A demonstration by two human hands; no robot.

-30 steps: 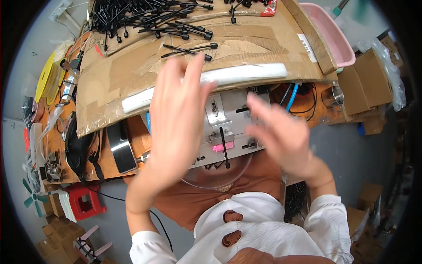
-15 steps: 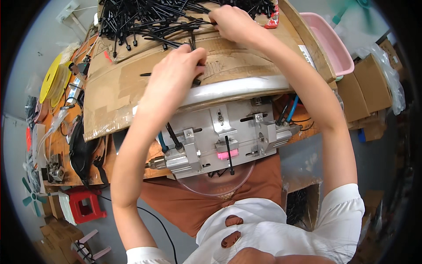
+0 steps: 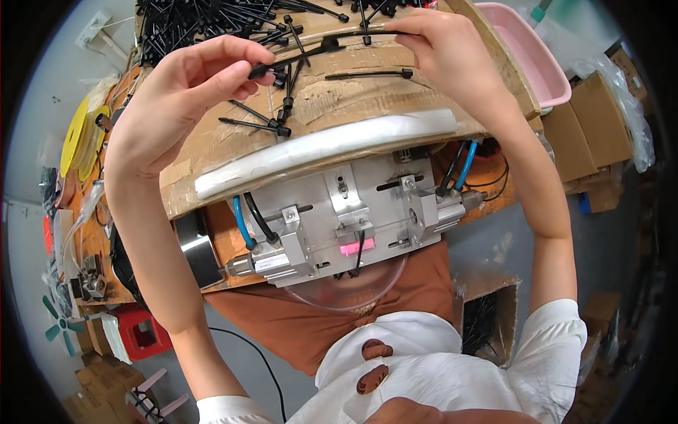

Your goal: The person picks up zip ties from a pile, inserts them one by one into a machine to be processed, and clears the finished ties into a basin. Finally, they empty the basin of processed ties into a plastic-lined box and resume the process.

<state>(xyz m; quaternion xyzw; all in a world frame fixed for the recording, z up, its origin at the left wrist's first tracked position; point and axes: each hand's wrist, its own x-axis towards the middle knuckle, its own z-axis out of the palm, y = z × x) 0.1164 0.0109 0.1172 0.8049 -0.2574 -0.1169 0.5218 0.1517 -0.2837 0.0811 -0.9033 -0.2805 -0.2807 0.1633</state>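
My left hand [image 3: 191,92] is closed in a pinch round a thin black rod [image 3: 300,59] with a thicker knob end, held just above the cardboard. To the right, my right hand [image 3: 455,53] pinches the end of another slim black rod [image 3: 364,32]. Under and between my hands, loose black rods [image 3: 288,99] lie scattered on the cardboard. A large heap of the same rods [image 3: 201,32] fills its far left. Nearer me, a silver metal fixture [image 3: 385,205] has one black rod [image 3: 359,256] hanging at its front, beside a pink block [image 3: 357,246].
A padded white strip [image 3: 325,150] runs along the cardboard tray's near edge. Blue and black hoses [image 3: 242,222] join the fixture. Below it is a clear bowl [image 3: 318,295]. A pink basin [image 3: 522,63] and cardboard boxes [image 3: 593,134] stand at right, a red stool [image 3: 145,332] at left.
My left hand has moved left and up with a rod; my right hand has shifted right and draws a rod from the pile. More rods lie spread out, and the fixture's rod hangs at another angle.
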